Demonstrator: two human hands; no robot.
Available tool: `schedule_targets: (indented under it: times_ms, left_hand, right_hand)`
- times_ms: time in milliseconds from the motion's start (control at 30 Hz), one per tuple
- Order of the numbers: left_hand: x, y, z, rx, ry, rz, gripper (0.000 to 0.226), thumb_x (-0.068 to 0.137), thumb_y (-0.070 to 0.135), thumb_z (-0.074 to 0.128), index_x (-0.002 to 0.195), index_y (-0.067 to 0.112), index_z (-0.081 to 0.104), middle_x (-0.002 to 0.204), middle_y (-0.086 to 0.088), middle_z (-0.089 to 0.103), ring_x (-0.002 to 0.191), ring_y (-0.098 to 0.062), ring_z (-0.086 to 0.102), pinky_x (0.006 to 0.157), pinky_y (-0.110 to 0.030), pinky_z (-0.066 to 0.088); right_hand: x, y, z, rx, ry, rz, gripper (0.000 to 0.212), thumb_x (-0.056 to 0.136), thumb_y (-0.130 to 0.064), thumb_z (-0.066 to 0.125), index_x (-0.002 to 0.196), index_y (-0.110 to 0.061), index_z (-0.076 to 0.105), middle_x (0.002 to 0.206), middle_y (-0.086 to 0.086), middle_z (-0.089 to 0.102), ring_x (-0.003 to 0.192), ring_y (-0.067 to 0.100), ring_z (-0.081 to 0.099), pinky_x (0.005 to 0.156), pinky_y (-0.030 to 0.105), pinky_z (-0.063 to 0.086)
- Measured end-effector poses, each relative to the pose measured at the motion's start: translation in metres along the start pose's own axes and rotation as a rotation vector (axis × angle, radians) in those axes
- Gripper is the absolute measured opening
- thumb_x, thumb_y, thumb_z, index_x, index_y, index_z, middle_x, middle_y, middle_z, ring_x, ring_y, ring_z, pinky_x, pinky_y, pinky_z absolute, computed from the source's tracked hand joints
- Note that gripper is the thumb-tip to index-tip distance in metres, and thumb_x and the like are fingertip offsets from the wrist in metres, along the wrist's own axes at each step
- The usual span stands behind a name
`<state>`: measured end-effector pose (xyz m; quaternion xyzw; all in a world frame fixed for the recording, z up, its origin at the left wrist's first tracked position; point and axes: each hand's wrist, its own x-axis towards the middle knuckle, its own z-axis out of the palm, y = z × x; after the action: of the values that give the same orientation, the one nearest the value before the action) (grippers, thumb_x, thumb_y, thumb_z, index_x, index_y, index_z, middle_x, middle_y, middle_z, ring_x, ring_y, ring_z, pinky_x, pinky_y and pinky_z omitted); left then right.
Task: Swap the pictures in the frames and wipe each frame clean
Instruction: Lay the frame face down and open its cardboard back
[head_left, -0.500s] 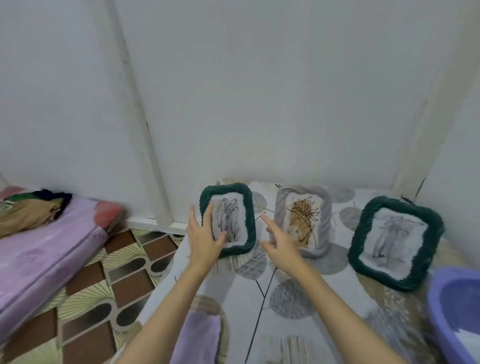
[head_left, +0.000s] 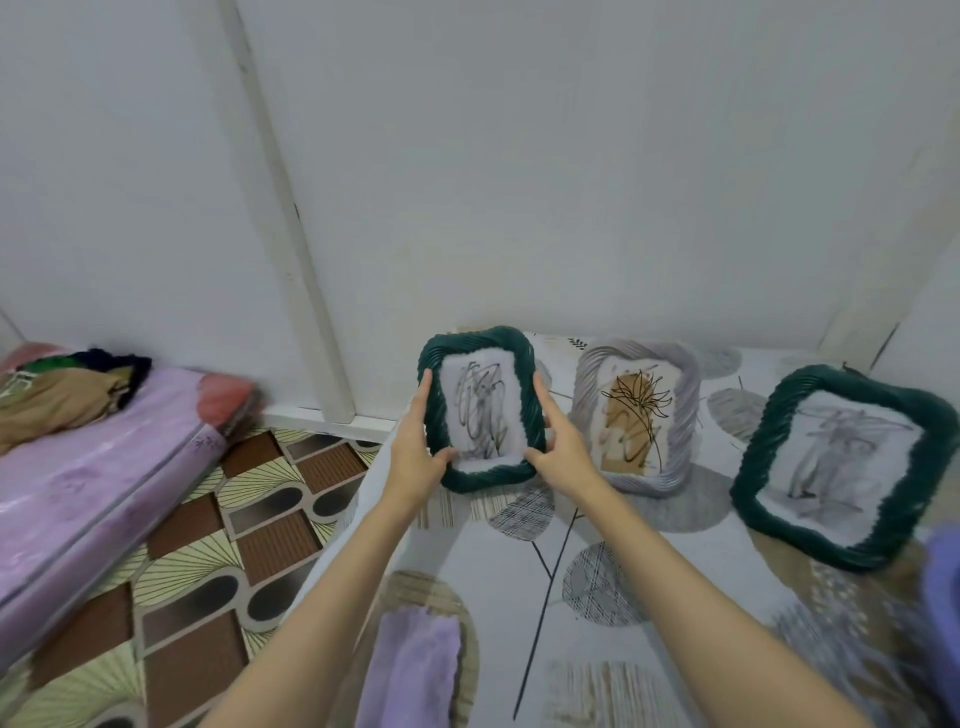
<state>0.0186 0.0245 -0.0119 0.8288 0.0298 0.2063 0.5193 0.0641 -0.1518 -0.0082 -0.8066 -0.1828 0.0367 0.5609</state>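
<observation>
Left hand and right hand grip the green frame between them, fingers along its side rails, thumbs at its lower corners; lifting it level would likely spare the grey frame beside the right fingers.

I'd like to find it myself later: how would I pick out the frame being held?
Look at the table with the leaf-patterned cloth against the white wall. Three frames stand along its back; take the leftmost frame, gripped by the left hand and right hand. It is dark green like the far-right frame, but smaller and upright beside the grey frame.
</observation>
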Motion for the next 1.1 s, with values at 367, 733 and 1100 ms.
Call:
schedule_targets:
  times_ms: [367, 733, 1100]
  left_hand:
    - [-0.066, 0.09, 0.009, -0.192, -0.272, 0.023, 0.093, 0.076, -0.013, 0.063, 0.137, 0.041, 0.019, 0.114, 0.008, 0.045, 0.099, -0.01, 0.054, 0.075, -0.018, 0.055]
    - [-0.163, 0.128, 0.043, -0.354, -0.376, -0.024, 0.091, 0.078, -0.015, 0.056, 0.133, 0.048, 0.021, 0.137, 0.0, 0.036, 0.118, -0.016, 0.048, 0.081, -0.019, 0.052]
    - [-0.223, 0.167, 0.074, -0.481, -0.348, -0.055, 0.061, 0.09, 0.048, 0.046, 0.139, 0.047, 0.009, 0.155, 0.009, 0.021, 0.141, -0.012, 0.024, 0.116, -0.041, 0.025]
  right_hand:
    - [-0.109, -0.021, -0.078, 0.106, 0.057, -0.036, 0.094, 0.082, 0.011, 0.058, 0.141, -0.049, 0.017, 0.147, -0.011, 0.031, 0.081, 0.001, 0.054, 0.076, 0.023, 0.054]
    - [-0.23, -0.023, -0.113, 0.3, 0.164, -0.02, 0.085, 0.082, 0.015, 0.054, 0.134, -0.049, 0.036, 0.145, 0.001, 0.042, 0.126, 0.02, 0.049, 0.094, 0.046, 0.05]
    - [-0.287, -0.04, -0.073, 0.065, 0.31, -0.037, 0.088, 0.085, 0.001, 0.061, 0.143, -0.038, 0.009, 0.101, -0.022, 0.063, 0.096, -0.008, 0.059, 0.082, 0.009, 0.048]
